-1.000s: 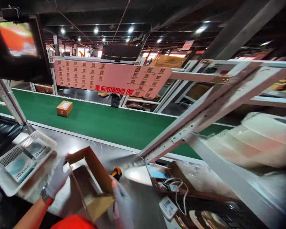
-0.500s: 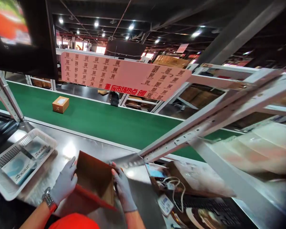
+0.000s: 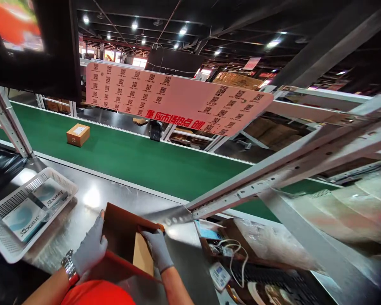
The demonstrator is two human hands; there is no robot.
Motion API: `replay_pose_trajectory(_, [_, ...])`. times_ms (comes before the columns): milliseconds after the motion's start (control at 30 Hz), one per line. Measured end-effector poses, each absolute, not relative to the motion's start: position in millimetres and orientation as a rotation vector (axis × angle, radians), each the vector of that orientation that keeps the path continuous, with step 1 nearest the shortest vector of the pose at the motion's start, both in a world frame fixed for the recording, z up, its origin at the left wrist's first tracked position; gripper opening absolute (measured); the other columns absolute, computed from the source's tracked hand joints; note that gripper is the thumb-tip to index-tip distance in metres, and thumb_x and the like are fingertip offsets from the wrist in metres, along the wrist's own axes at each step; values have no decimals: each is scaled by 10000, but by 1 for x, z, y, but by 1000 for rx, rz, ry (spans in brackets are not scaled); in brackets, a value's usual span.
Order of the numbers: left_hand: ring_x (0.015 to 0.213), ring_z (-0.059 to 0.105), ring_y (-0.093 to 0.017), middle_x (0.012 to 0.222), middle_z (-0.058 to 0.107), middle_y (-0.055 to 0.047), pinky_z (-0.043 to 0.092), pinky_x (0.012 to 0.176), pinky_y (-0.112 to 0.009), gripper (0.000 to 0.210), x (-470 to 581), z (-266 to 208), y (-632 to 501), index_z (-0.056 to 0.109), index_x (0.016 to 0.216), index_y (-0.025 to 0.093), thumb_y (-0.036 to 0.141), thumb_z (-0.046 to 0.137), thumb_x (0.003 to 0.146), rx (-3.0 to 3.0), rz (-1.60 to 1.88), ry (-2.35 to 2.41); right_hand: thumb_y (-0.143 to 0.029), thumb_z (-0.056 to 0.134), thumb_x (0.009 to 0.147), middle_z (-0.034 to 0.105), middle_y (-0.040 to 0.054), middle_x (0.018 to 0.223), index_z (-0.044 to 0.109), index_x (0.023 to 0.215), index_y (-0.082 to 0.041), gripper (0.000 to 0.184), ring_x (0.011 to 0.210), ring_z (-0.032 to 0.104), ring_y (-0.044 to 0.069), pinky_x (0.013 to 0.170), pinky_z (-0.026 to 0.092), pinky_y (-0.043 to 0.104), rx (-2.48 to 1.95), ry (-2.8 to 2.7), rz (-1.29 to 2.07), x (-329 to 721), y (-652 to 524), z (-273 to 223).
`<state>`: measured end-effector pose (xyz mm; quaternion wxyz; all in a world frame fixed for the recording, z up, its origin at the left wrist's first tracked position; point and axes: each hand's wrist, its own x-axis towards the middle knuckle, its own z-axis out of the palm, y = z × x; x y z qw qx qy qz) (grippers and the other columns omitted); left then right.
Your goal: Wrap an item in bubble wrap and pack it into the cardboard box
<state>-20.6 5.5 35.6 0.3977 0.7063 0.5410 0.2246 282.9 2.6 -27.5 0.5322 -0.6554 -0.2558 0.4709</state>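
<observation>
A brown cardboard box stands on the steel worktable right in front of me. My left hand, in a grey glove with a wristwatch, grips the box's left side. My right hand, also gloved, presses on the box's upper right flap. One brown flap faces me and a lighter inner panel shows beside my right hand.
A white plastic basket with several flat blue-white packets sits at the left. A green conveyor belt carries a small sealed carton. A pink sign with QR codes hangs overhead. Cables, a scanner and plastic bags lie at the right.
The open box was turned and its flaps folded over; my hands shifted from its open edges onto its sides. The small carton on the belt moved left.
</observation>
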Motion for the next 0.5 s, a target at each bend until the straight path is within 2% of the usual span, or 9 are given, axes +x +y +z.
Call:
replay_pose_trajectory(67, [1781,479,-366,1945,399,-198,386,1497,-539,948,-20,35,4,437,1882,113,203,559,946,1809,535,1274,-402,1019,520,875,73,788,874,820,-179,401,834,802,330,838,665,460,-1565,-611,1099,282,3,-28])
replay_pose_trajectory(133, [1832,377,-380,1939,427,-163,342,1514,-563,849,-23,41,6,591,1803,163,260,614,960,1868,454,1177,-422,1033,505,866,72,775,870,799,-182,413,851,796,337,854,659,471,-1583,-622,1066,281,4,-26])
replay_pose_trajectory(233, [1845,285,-511,1876,529,-187,383,1458,-720,644,-25,54,15,847,1506,220,497,820,925,1947,278,1088,-453,1049,481,853,77,762,841,752,-196,427,872,796,355,901,651,501,-1581,-636,1045,278,5,-20])
replay_pose_trajectory(300, [1827,258,-596,1850,549,-238,412,1414,-776,705,-24,62,25,899,1343,209,651,962,797,2021,154,1056,-461,1058,475,850,75,766,824,741,-205,437,870,797,357,931,645,511,-1578,-651,1053,276,5,-14])
replay_pose_trajectory(367, [1788,329,-620,1821,574,-269,466,1381,-747,699,-20,67,35,907,1220,197,694,1010,738,2105,49,1036,-487,1073,477,858,70,797,823,782,-212,480,870,803,352,932,645,504,-1568,-628,1089,273,2,-7])
replay_pose_trajectory(400, [1743,424,-602,1764,636,-264,513,1351,-704,618,-18,69,39,904,1144,206,680,1004,759,2126,26,1051,-520,1080,483,861,67,811,825,816,-216,518,865,807,349,918,649,501,-1555,-597,1132,273,1,-3])
replay_pose_trajectory(467, [1582,628,-518,1571,775,-222,582,1281,-598,452,-13,65,45,877,1067,223,578,987,810,2097,66,1163,-658,1061,534,855,74,814,825,863,-220,596,855,819,351,891,663,505,-1487,-526,1254,272,-2,4])
replay_pose_trajectory(500, [1514,679,-477,1507,800,-201,582,1274,-556,449,-11,59,46,867,1116,221,514,997,801,2056,136,1257,-752,1016,590,848,88,805,826,868,-218,631,858,827,361,885,671,519,-1437,-513,1306,273,-4,6])
